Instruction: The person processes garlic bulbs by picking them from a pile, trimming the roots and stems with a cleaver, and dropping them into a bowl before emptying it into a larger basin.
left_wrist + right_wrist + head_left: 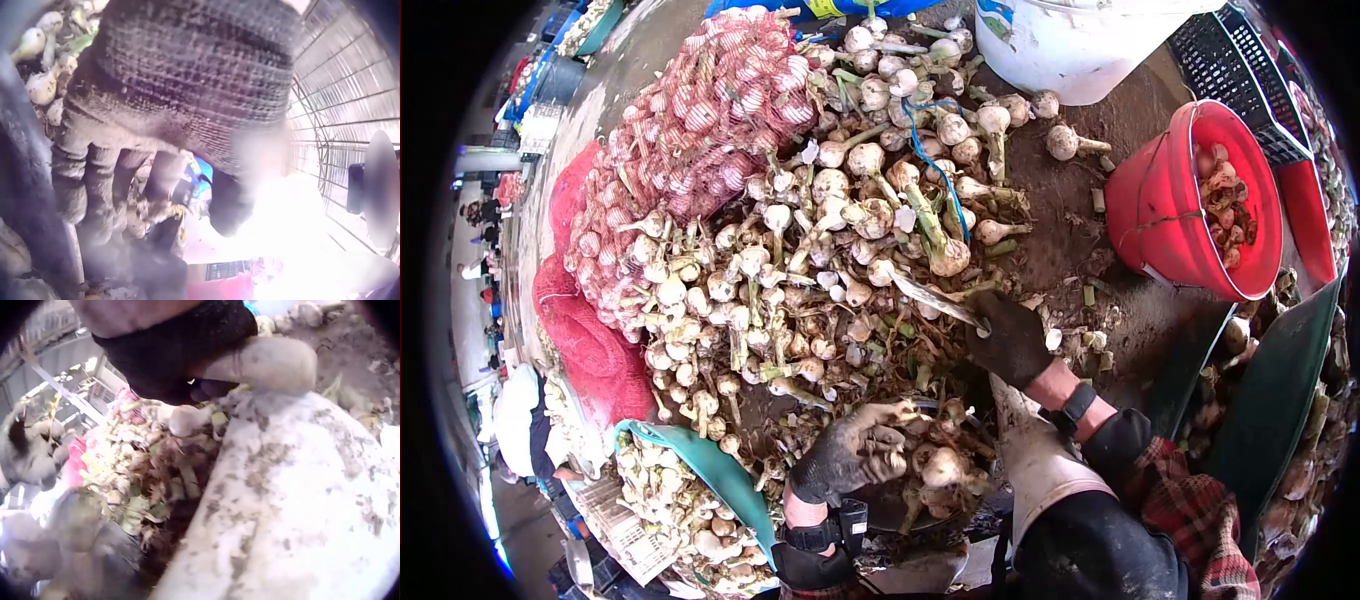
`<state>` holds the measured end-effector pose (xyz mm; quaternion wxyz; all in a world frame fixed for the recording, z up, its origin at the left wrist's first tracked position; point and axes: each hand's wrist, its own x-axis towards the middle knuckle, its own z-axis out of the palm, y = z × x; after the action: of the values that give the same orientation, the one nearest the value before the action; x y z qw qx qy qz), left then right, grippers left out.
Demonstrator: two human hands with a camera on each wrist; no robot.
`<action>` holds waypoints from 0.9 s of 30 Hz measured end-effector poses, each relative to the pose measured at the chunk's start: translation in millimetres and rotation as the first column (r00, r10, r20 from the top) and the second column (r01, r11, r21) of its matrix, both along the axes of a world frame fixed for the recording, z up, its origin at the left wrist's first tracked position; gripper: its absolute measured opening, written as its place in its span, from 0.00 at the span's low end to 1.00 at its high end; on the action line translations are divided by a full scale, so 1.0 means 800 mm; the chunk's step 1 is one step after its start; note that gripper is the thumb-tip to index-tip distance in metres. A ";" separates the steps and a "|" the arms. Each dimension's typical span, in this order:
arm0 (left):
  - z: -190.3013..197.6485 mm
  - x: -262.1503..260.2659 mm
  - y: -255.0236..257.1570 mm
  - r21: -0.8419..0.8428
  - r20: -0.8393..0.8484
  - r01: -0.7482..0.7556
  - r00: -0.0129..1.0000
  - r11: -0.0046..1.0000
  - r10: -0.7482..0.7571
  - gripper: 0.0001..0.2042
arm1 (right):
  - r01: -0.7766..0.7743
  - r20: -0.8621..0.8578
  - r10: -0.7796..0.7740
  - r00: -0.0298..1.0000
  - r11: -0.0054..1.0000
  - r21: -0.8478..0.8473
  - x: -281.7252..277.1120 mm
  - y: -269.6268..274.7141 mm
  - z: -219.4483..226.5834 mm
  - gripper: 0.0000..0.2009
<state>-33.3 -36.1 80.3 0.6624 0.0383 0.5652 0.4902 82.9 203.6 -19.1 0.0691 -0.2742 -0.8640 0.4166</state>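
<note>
Curled fingers of my gloved left hand point(850, 455) point(187, 87) hold a pale, dry garlic stalk point(895, 408), beside a loose bulb point(943, 466). Bright glare hides part of this grip in the left wrist view. In a dark glove, my right hand point(1005, 340) point(181, 356) grips a knife point(930, 297), its blade pointing up-left over the garlic pile point(830, 250). The knife's pale rounded handle point(269, 365) sticks out of the fist in the right wrist view, just above a muddy white boot point(300, 487).
Red net sacks point(710, 110) of garlic stand behind the pile at the left. A red bucket point(1140, 200) with bulbs is at the right, near a white bucket point(1070, 50) and black crates point(1225, 75). A green-rimmed container point(710, 465) of garlic lies at lower left.
</note>
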 end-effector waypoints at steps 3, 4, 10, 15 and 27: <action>-0.040 0.001 0.008 0.073 -0.564 0.036 0.826 0.997 0.011 0.18 | -0.174 0.236 0.140 0.962 0.976 0.130 -0.027 0.008 -0.025 0.11; -0.045 -0.004 0.017 0.021 -0.639 0.029 0.769 0.999 -0.009 0.17 | -0.173 0.235 0.139 0.962 0.976 0.132 -0.028 0.009 -0.032 0.11; -0.061 0.014 0.082 -0.134 -0.837 -0.174 0.548 0.976 -0.018 0.21 | -0.083 0.101 0.071 0.992 0.989 0.119 -0.026 0.011 -0.033 0.13; -0.095 0.018 0.102 0.111 -0.540 -0.524 0.682 0.845 0.494 0.19 | -0.084 -0.108 0.058 0.992 0.964 -0.253 -0.010 -0.022 0.051 0.10; -0.070 0.035 0.062 -0.157 -0.987 0.216 -0.072 0.964 -0.145 0.21 | -0.421 0.053 0.417 0.907 0.900 0.115 -0.001 -0.008 0.117 0.15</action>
<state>-5.5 13.5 24.4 0.1080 0.4705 0.8444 0.2323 82.3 196.9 74.5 -0.0170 -0.0829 -0.9276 0.3638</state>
